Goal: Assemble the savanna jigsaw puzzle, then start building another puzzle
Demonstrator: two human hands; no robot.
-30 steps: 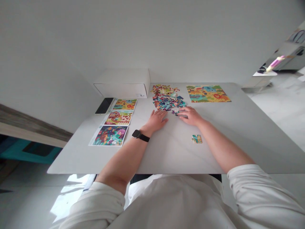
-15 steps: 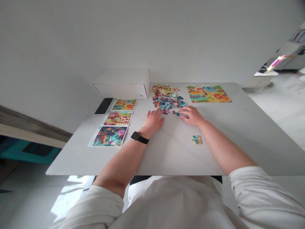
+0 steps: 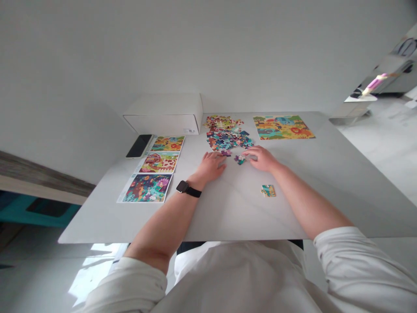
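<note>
My left hand (image 3: pixel 211 166) lies palm down on the table with its fingers stretched and thumb apart. Its fingertips are at a purple puzzle piece (image 3: pixel 226 153), and whether they press on it I cannot tell. My right hand (image 3: pixel 263 159) has its fingers apart and slightly bent, beside a white, teal and purple puzzle piece (image 3: pixel 240 160) lying flat. Just beyond both hands is a heap of dark blue and teal puzzle pieces (image 3: pixel 228 140). Behind it lies a yellow and red heap of pieces (image 3: pixel 222 122). A single yellow and teal piece (image 3: pixel 269 191) lies nearer my body.
An assembled animal puzzle (image 3: pixel 283 127) lies at the back right. Three printed pictures (image 3: pixel 150 188) form a column at the left, beside a phone (image 3: pixel 139 146). A white box (image 3: pixel 163 124) stands against the wall, at the back of the white table (image 3: pixel 228 217).
The white, teal and purple piece has come slightly nearer to me, away from the heap. My right hand has shifted a little left; my left hand stays almost in place.
</note>
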